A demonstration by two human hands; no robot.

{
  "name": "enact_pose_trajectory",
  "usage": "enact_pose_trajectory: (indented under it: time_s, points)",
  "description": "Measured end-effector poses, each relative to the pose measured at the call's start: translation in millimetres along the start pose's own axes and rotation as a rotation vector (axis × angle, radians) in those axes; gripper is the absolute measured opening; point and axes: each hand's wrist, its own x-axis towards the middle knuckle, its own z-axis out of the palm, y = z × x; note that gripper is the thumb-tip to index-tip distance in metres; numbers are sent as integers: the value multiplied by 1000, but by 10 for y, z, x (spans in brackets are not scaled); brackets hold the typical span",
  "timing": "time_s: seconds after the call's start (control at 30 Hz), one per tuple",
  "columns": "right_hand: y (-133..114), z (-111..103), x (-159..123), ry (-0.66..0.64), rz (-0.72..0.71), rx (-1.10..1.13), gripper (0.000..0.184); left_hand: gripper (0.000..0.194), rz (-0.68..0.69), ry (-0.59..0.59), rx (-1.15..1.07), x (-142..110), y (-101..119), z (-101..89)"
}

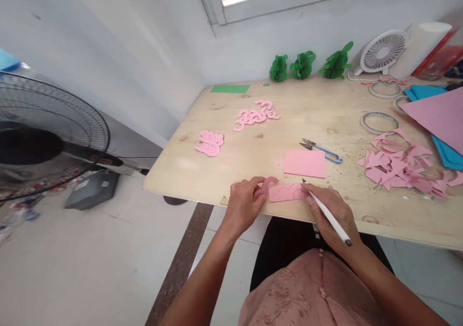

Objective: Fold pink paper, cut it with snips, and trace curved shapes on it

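My left hand (246,198) is closed on a curved pink paper cutout (269,182) at the table's front edge. Beside it lies a pink paper strip (285,192) with wavy lines drawn across it. My right hand (331,210) grips a white pen (331,218), its dark tip pointing away from me just above the strip's right end. Those right fingers also rest at the strip's right end. Just beyond is a pink paper rectangle (304,163), partly over the blue handle of thread snips (321,150).
Pink paper scraps (401,164) and tape rolls (379,122) lie at right. Wavy pink cutouts (255,115) and a stacked bunch (210,142) sit left. Green paper shapes (303,65) and a small white fan (384,52) stand by the wall. A black floor fan (32,142) is far left.
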Motion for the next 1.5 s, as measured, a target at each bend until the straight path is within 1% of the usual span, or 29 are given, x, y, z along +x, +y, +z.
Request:
enact_pose_trajectory:
  time_s: [0.03,0.1,0.13,0.17,0.2,0.27,0.33,0.5,0.67,0.73,0.83,1.0,1.17,1.5]
  points:
    - [-4,-1,2,-6,-1,2,30,33,21,56,54,2,-5,16]
    - [-8,0,7,-9,-2,1,30,37,94,214,143,-10,-20,53]
    - [-9,1,9,-10,-3,-1,30,36,155,290,171,-23,-30,73]
    - [-8,2,10,-10,-4,0,30,33,231,339,183,-38,-40,92]
    - [-7,3,11,-12,-2,4,30,29,313,354,177,-53,-52,112]
    - [-8,-2,15,-8,0,26,31,21,447,309,133,-80,-78,152]
    - [-26,-19,25,-2,23,65,30,18,496,251,89,-96,-106,194]
    - [-163,-46,75,-15,172,133,22,13,468,230,-16,-94,-161,271]
    - [-288,70,110,-95,264,111,11,14,460,246,-47,-82,-188,294]
    - [-307,121,124,-101,292,89,9,15,453,248,-47,-82,-195,297]
    - [-318,165,151,-89,280,37,11,14,453,261,-56,-84,-205,301]
    - [-335,191,177,-95,204,-56,13,15,451,266,-65,-85,-221,303]
    - [-344,202,186,-110,149,-82,11,15,452,261,-62,-87,-231,308]
    - [-342,206,179,-123,151,-84,10,16,452,260,-60,-85,-241,311]
